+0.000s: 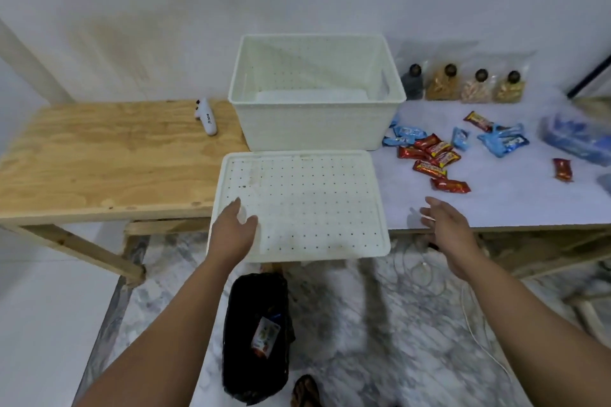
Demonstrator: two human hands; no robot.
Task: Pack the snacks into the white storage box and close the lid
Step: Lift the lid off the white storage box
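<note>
Nearest, a black bin (256, 337) stood on the floor w/ a wrapper inside. Left hand (233, 230) lay on the lid's (317, 205) near-left corner, fingers relaxed, gripping nothing. Right hand (444, 220) hovered just right of the lid, fingers loosely spread, empty. Lid lay flat on the bench (99, 158), overhanging its front edge. Behind it, touching or nearly so, sat the white storage box (314, 122), open. Red & blue snacks (436, 152) lay scattered to its right; four bagged snacks (463, 87) lined the wall.
</note>
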